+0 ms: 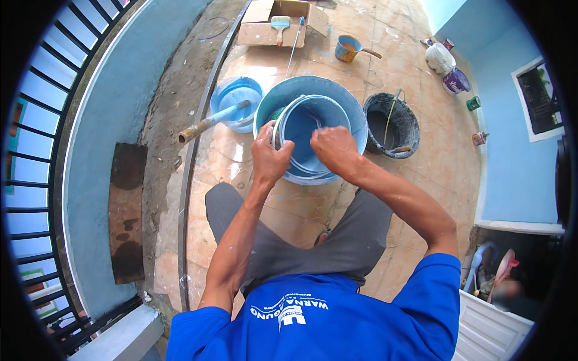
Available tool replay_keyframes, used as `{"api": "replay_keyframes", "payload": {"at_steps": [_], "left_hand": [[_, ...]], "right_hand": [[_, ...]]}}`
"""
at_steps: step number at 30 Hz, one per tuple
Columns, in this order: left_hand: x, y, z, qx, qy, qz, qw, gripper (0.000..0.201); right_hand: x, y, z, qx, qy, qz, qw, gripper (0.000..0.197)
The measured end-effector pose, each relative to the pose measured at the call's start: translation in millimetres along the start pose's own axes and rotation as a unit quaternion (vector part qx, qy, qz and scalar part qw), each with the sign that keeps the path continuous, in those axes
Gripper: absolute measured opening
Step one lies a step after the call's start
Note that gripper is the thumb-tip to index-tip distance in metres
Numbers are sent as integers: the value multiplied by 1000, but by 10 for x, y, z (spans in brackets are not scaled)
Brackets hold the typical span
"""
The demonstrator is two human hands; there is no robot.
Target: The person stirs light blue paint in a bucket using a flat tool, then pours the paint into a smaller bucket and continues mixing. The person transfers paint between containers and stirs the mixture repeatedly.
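A smaller light-blue bucket (340, 107), tilted toward me, rests in the mouth of a larger blue bucket (360, 120) between my knees. Blue paint coats the inside of the smaller one. My left hand (269, 157) is closed round its near left rim, thumb over the edge. My right hand (333, 148) is curled into a fist at the right side of the opening, slightly blurred. Whatever its fingers hold, if anything, is hidden. A bit of green shows on the smaller bucket's outer left side.
At left, a paint roller (217, 119) lies across a blue basin (256, 90). A black bucket (394, 144) with a stick inside stands at right. Farther off are a cardboard box (256, 37) bearing a wide brush (280, 27), and a dipper (347, 51). Cans and a purple tub (456, 81) line the right wall.
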State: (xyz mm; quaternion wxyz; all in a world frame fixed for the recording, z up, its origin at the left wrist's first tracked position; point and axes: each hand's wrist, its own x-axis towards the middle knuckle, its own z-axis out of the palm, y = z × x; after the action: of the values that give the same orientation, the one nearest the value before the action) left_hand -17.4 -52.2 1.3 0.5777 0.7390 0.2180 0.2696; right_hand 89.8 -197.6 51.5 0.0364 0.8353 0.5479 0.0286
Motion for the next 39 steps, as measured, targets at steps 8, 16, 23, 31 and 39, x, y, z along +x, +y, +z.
{"api": "replay_keyframes", "payload": {"at_steps": [8, 16, 23, 31, 39], "left_hand": [[-92, -83, -12, -38, -10, -74, 996, 36], [-108, -107, -5, -71, -6, -102, 992, 35], [-145, -84, -10, -116, 4, -131, 985, 35], [-160, -46, -17, -99, 2, -114, 988, 45], [-166, -18, -50, -115, 12, -100, 988, 52]], "right_hand": [[-28, -212, -155, 137, -122, -17, 983, 9], [132, -55, -143, 29, -92, -1, 995, 14], [27, -134, -186, 91, -181, -34, 979, 12], [264, -131, -174, 44, -92, -7, 995, 12], [-68, 89, -341, 122, -153, -31, 980, 14]]}}
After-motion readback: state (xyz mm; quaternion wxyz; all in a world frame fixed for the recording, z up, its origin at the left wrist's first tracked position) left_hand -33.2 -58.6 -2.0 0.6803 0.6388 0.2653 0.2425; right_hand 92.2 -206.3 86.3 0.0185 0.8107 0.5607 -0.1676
